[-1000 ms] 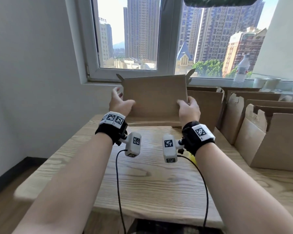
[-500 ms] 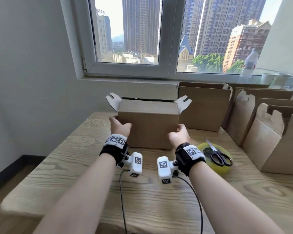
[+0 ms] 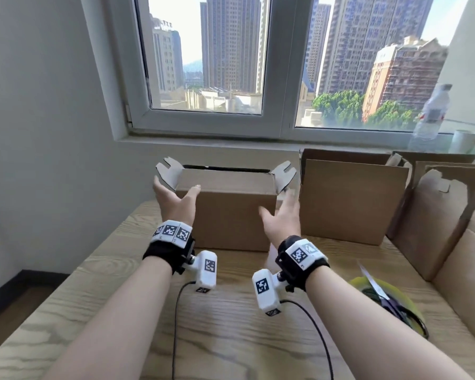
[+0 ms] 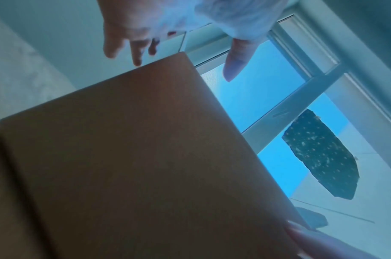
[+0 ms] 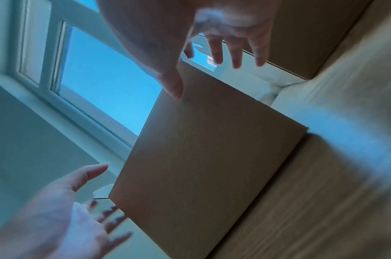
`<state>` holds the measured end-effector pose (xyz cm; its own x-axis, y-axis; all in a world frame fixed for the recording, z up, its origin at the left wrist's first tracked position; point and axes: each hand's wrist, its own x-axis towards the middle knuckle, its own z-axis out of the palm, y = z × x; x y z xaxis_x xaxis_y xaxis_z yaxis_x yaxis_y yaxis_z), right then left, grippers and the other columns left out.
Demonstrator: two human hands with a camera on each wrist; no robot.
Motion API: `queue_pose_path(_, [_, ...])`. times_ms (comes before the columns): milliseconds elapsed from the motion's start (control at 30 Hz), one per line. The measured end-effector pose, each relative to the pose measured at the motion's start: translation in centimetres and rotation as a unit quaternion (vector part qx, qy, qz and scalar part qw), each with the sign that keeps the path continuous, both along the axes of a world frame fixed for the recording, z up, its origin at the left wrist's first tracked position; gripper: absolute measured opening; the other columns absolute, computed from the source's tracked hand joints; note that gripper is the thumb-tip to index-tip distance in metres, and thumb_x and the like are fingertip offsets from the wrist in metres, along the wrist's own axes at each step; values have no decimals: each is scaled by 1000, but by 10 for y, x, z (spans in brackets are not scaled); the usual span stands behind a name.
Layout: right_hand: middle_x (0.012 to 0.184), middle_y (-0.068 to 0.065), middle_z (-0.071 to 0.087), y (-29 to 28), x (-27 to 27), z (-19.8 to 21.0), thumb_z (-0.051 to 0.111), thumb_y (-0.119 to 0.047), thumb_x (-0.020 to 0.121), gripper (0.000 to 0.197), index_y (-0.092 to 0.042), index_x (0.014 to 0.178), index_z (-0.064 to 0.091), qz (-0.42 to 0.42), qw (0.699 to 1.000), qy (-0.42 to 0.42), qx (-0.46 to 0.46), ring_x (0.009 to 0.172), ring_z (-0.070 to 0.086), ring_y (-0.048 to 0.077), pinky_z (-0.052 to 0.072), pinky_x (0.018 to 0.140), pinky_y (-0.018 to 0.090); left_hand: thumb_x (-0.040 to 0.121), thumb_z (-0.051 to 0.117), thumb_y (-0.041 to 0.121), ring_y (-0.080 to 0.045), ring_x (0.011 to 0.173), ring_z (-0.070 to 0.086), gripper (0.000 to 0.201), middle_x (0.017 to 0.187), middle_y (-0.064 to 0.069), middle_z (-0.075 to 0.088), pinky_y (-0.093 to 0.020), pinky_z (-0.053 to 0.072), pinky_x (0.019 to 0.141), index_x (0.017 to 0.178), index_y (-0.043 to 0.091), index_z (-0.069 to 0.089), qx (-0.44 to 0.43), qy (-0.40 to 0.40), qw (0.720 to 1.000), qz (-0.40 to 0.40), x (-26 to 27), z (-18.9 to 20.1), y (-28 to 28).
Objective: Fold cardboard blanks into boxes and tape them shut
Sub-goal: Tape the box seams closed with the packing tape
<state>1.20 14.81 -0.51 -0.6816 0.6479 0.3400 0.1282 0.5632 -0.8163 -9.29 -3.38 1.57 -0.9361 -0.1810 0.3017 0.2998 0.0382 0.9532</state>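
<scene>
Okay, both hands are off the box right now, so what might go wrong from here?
1. The box stands unheld between the open left hand and right hand, with its end flaps still splayed; they could catch on fingers or on the neighbouring box.
2. The scissors lie on the tape roll near the right forearm; a blind reach might meet the blades.

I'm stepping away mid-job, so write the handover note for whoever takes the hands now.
Left hand: open, fingers spread at the left end of the box, holding nothing.
Right hand: open at the box's right end, holding nothing.
The box stands upright on the wooden table; its left flap and right flap stick out, top not closed.
Tape roll with scissors on it lies to the right. Other folded boxes stand along the right.
Done: box erected. Left: fold the top flaps in and tape it shut.
</scene>
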Motion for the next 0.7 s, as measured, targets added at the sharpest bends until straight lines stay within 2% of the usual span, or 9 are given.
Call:
queue_pose_path(67, [149,13,27,2,-7,6,68,-18,84,76,-11,146,25,-28,996,73,36,137,33,32,32,115,46,74,75,10,-25,140,31,89,153,-13,27,-32,25,116,148,13,27,-55,99,992,52,-9,7,2])
queue_pose_path(133, [151,11,20,3,-11,15,68,-11,76,80,-18,143,23,-35,989,112,90,139,27,32,30,117,45,71,70,11,-30,140,30,70,153,-15,25,-37,24,117,136,16,45,-142,144,976,76,-18,13,4])
queue_pose_path(233, [156,6,4,2,-18,28,67,-18,73,86,-24,146,22,-45,986,56,148,145,11,29,20,120,42,74,68,26,-33,143,23,49,159,-10,18,-43,19,119,122,18,60,-277,87,952,93,-25,21,10])
queue_pose_path(300, [158,4,-2,1,-23,34,66,-28,76,76,-18,144,33,-53,986,-28,158,147,5,29,19,121,44,77,63,36,-32,145,18,56,162,-6,13,-44,18,120,129,16,57,-318,3,945,81,-26,24,12])
queue_pose_path(367, [160,8,-8,1,-27,37,64,-32,77,72,-9,141,39,-57,986,-85,129,149,2,31,17,121,45,78,61,36,-32,147,13,71,164,-3,4,-44,18,120,141,9,44,-305,-62,949,57,-26,27,11])
queue_pose_path(433, [161,13,-12,0,-27,38,63,-31,77,66,-7,135,44,-55,986,-112,113,150,-1,32,16,122,44,77,61,31,-32,146,11,75,163,0,2,-45,20,118,143,4,37,-285,-89,954,31,-25,28,8])
queue_pose_path(500, [162,14,-11,0,-24,39,63,-26,77,59,-7,131,46,-53,986,-105,119,150,-3,32,15,122,44,76,64,24,-32,142,17,69,158,-4,16,-42,26,114,138,5,39,-274,-84,958,11,-25,30,4])
queue_pose_path(600, [163,9,-5,1,-15,44,63,-14,74,63,-6,133,43,-41,987,-63,140,151,-9,26,8,123,46,72,67,8,-35,127,37,58,135,-12,46,-39,37,106,127,10,47,-208,-63,976,9,-29,31,-4])
queue_pose_path(700, [160,5,22,-6,-8,51,66,-14,72,42,-15,112,55,-14,980,-23,195,152,-2,23,2,123,47,65,59,6,-37,111,55,41,116,-15,61,-39,47,97,105,12,56,-152,-39,986,46,-26,29,-10])
